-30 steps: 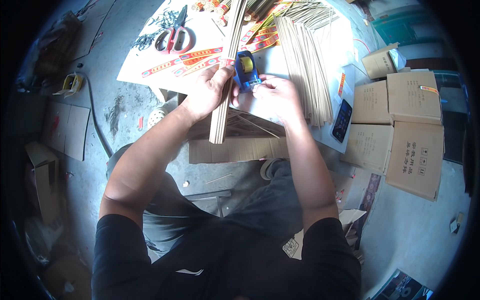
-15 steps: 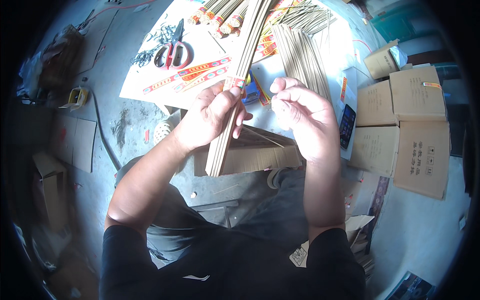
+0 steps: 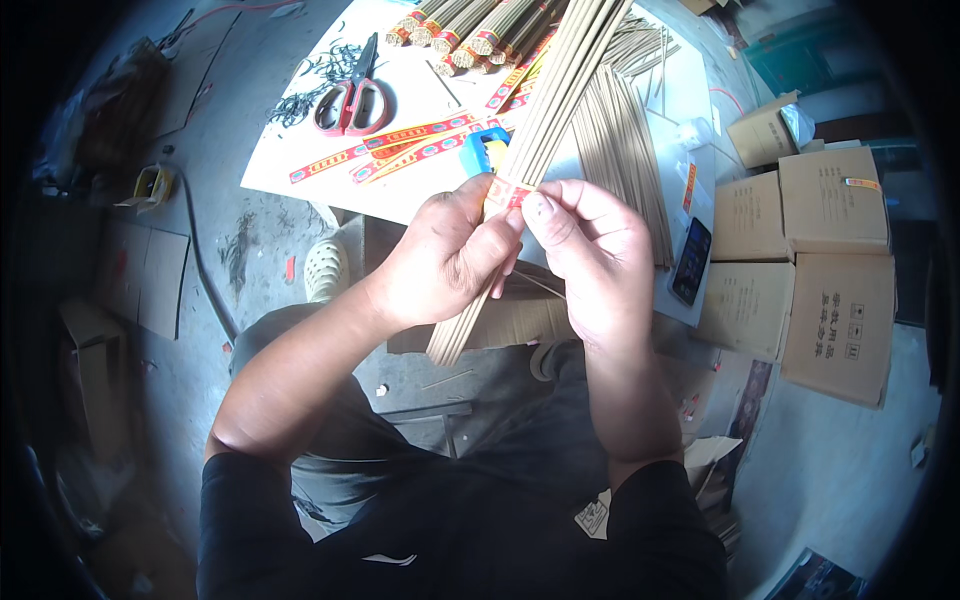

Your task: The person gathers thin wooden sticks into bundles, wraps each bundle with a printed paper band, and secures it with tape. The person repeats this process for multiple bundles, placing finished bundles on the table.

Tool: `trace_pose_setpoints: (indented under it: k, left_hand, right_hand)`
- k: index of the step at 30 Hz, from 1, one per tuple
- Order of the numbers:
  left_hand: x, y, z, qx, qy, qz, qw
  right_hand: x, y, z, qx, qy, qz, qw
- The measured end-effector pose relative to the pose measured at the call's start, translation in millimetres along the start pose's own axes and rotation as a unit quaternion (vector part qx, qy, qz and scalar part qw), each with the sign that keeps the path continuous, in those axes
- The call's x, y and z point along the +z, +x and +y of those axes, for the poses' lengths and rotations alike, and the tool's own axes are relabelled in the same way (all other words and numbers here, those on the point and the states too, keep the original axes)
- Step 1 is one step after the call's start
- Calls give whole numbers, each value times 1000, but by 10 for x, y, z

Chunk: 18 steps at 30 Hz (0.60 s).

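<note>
A bundle of thin brown incense sticks [image 3: 572, 85] slants up and to the right across the middle. My left hand [image 3: 445, 255] is closed around its lower part, with the stick ends poking out below. A red-and-yellow paper band [image 3: 508, 194] lies around the bundle just above my left thumb. My right hand [image 3: 605, 250] is closed, its thumb and forefinger pinching at the band's right side. Just behind the left hand sits a small blue plastic holder [image 3: 480, 148] with something yellow in it, partly hidden by the bundle.
On the white table [image 3: 270, 165] lie red-handled scissors [image 3: 352, 100], loose paper bands [image 3: 415, 135], black ties [image 3: 300, 100], banded bundles [image 3: 465, 30], loose sticks [image 3: 625, 150] and a phone [image 3: 691, 258]. A cardboard box [image 3: 490, 325] is below my hands; stacked cartons [image 3: 835, 320] stand at right.
My right hand has come left to the bundle and now pinches at the band. The bundle and left hand have shifted right, and the bundle leans more. The blue holder shows more.
</note>
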State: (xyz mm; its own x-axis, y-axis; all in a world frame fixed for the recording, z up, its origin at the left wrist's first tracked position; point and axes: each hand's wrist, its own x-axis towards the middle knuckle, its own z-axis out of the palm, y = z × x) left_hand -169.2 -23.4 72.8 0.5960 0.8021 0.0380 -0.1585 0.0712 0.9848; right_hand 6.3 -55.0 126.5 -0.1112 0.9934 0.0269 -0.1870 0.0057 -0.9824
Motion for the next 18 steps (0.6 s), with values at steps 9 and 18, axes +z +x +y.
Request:
trace_pose_setpoints:
  k: [9,18]
  left_hand:
    - [5,-7,1,24,34,47,998]
    - [58,-7,-7,16,68,62,996]
  right_hand:
    - [113,12,163,-52,-30,70,996]
    - [147,31,235,-62,-76,133,986]
